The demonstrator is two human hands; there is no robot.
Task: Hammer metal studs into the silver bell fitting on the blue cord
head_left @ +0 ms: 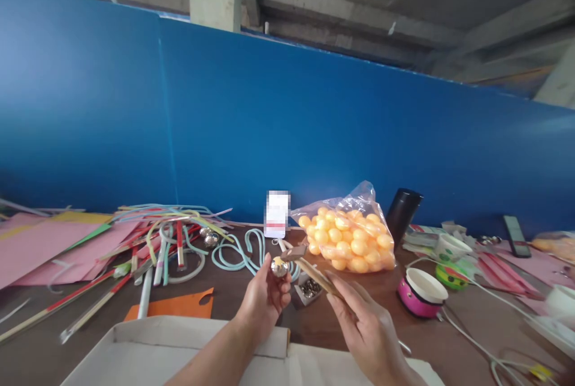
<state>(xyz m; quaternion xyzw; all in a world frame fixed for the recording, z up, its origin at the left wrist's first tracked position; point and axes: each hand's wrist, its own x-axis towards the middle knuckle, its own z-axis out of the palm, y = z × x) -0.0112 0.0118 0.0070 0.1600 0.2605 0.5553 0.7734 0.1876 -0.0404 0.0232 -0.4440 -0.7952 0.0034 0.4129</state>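
My left hand [268,294] is closed around a shiny silver ball [279,267], its fingertips at the ball's sides. Something pale yellow shows on top of the ball. In my right hand [366,320] is a small hammer [317,275], gripped by its wooden handle. The hammer's dark head sits just above the ball; whether they touch I cannot tell. Beneath and between my hands stands a small open box [309,290] of little metal pieces. A light-blue cord [242,257] lies coiled behind my left hand.
A clear bag of orange balls [348,239] stands behind my right hand, beside a black cylinder [403,212]. A phone [275,215] leans on the blue wall. Cords and sticks lie left; a pink-banded cup [421,293] and cables lie right. Cardboard [157,344] fills the front.
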